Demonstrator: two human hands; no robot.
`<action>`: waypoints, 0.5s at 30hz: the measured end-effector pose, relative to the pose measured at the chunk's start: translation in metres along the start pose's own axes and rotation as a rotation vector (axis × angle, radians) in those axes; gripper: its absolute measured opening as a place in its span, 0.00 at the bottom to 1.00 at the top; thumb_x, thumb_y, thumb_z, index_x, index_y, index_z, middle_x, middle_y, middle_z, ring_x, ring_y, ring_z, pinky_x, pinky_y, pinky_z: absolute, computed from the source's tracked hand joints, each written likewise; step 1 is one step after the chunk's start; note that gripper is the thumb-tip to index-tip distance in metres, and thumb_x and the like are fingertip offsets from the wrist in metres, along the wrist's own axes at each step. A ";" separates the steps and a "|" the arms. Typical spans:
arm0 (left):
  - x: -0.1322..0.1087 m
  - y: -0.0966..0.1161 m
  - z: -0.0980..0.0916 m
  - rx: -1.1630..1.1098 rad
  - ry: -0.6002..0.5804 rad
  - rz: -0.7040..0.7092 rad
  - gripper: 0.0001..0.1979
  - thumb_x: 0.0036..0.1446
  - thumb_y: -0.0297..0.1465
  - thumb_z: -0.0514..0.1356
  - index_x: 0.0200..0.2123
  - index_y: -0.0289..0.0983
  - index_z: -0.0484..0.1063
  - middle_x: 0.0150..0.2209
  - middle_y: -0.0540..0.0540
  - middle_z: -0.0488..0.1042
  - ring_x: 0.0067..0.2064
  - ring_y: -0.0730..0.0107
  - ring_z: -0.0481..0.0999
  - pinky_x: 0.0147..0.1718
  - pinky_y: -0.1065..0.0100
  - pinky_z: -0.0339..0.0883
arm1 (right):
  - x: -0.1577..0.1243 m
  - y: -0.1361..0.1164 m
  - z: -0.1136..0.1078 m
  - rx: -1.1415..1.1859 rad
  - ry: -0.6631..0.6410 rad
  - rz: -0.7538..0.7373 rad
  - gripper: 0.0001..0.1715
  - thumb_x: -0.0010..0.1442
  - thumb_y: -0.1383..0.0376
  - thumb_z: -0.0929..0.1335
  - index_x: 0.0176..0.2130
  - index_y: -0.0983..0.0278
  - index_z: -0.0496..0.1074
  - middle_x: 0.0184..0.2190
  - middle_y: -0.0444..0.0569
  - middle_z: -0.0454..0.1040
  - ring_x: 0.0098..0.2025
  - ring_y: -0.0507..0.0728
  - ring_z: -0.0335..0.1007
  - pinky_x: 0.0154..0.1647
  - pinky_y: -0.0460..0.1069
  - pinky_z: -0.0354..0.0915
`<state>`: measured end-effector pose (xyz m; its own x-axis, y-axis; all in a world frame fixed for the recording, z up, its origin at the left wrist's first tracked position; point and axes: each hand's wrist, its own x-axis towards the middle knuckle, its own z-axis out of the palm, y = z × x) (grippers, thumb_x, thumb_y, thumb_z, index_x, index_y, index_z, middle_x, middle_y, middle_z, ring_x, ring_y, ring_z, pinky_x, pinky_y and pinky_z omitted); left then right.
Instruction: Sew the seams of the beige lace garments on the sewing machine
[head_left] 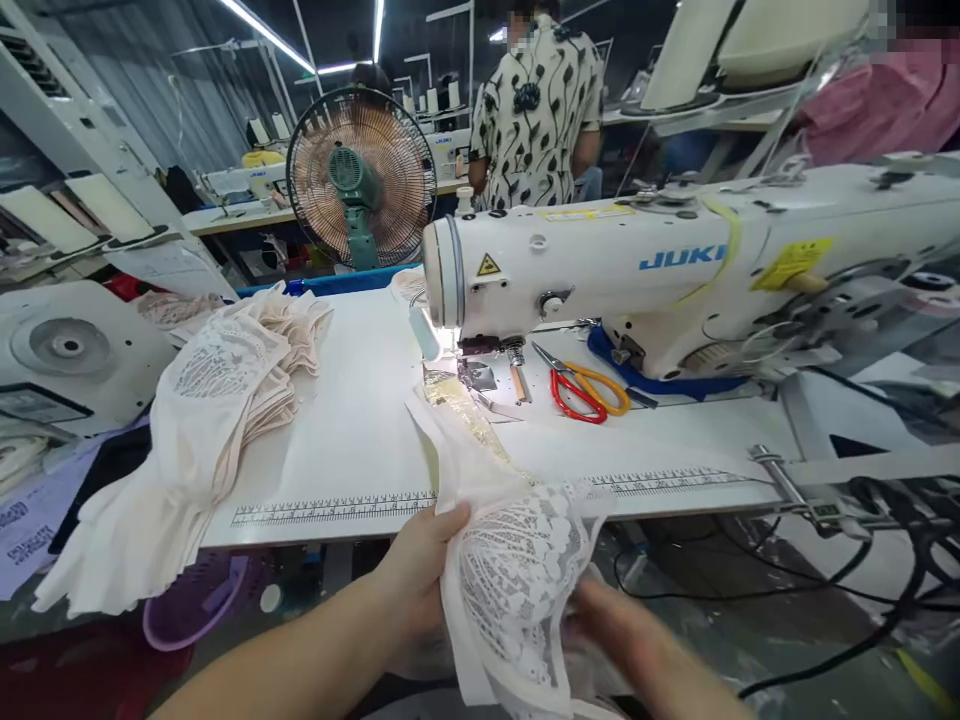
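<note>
My left hand (416,575) grips the left edge of a cream lace garment piece (517,575), thumb on top, at the near edge of the white sewing table (352,440). My right hand (611,625) holds the same piece from below on its right side, fingers partly hidden by the lace. The fabric's far end runs up to the presser foot (480,375) of a white JUKI sewing machine (637,265).
A pile of cream lace pieces (217,400) hangs over the table's left end. Red and orange scissors (585,388) lie by the machine base. A standing fan (361,180) is behind the table. A person in a patterned shirt (536,110) stands beyond. Cables (885,570) hang at the right.
</note>
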<state>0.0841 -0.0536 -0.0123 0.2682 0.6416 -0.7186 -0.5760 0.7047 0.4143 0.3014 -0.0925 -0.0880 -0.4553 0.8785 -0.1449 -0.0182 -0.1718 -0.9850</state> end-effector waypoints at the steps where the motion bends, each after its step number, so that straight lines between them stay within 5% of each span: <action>1: 0.001 0.001 0.001 0.020 0.004 -0.003 0.15 0.58 0.27 0.54 0.48 0.28 0.66 0.34 0.36 0.77 0.37 0.57 0.78 0.41 0.58 0.69 | 0.000 0.005 0.011 0.090 -0.141 0.025 0.49 0.42 0.32 0.61 0.53 0.59 0.69 0.53 0.54 0.70 0.56 0.68 0.62 0.50 0.57 0.62; 7: 0.013 0.032 0.008 0.341 0.041 0.163 0.07 0.55 0.25 0.57 0.36 0.28 0.71 0.26 0.40 0.75 0.28 0.62 0.76 0.32 0.61 0.72 | 0.016 0.000 0.060 0.317 -0.134 0.264 0.48 0.42 0.36 0.66 0.55 0.60 0.67 0.56 0.55 0.67 0.63 0.65 0.50 0.63 0.59 0.43; 15: 0.058 0.115 0.023 0.610 0.017 0.469 0.02 0.48 0.23 0.60 0.27 0.32 0.68 0.25 0.45 0.73 0.28 0.66 0.75 0.33 0.63 0.71 | 0.009 -0.012 0.055 0.147 0.010 0.322 0.41 0.50 0.44 0.67 0.59 0.58 0.61 0.57 0.50 0.65 0.63 0.62 0.50 0.64 0.55 0.45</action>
<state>0.0512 0.0715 0.0064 0.0863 0.9134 -0.3977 -0.0974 0.4050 0.9091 0.2481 -0.1067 -0.0719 -0.4502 0.7726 -0.4476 -0.0036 -0.5029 -0.8644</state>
